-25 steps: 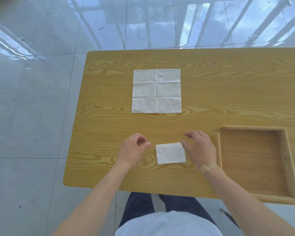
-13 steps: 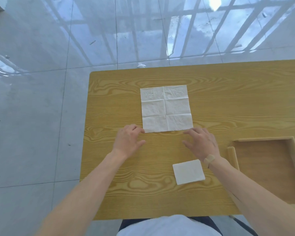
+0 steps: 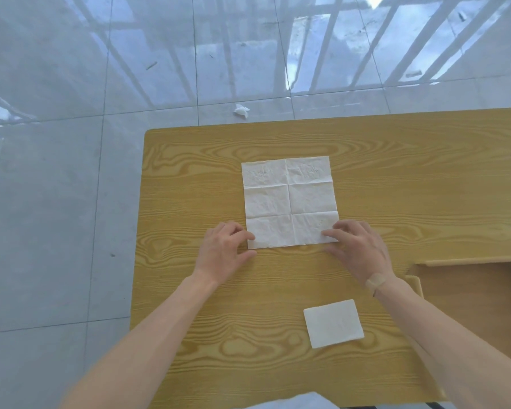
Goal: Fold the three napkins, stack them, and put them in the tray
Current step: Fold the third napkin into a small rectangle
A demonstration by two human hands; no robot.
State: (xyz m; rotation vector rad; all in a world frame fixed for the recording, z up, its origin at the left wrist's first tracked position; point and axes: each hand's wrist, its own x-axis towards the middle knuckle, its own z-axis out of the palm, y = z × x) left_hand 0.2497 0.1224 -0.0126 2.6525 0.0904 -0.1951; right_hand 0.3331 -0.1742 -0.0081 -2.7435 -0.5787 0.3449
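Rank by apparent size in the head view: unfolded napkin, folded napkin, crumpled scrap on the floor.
1. Unfolded napkin, largest.
2. Folded napkin, clearly smaller though nearer the camera.
3. Crumpled scrap, smallest, but it lies farthest away, so its true size is unsure.

Both forearms stretched forward, left hand fingers loosely curled, right hand fingers extended flat

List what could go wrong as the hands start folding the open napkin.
1. The left hand and right hand meet only the near corners of the unfolded napkin; thin paper may tear or fold crooked, off its creases.
2. The right forearm passes close above the folded napkin, so pulling back might brush it out of place.
3. The tray rim sits beside that arm and may get bumped.
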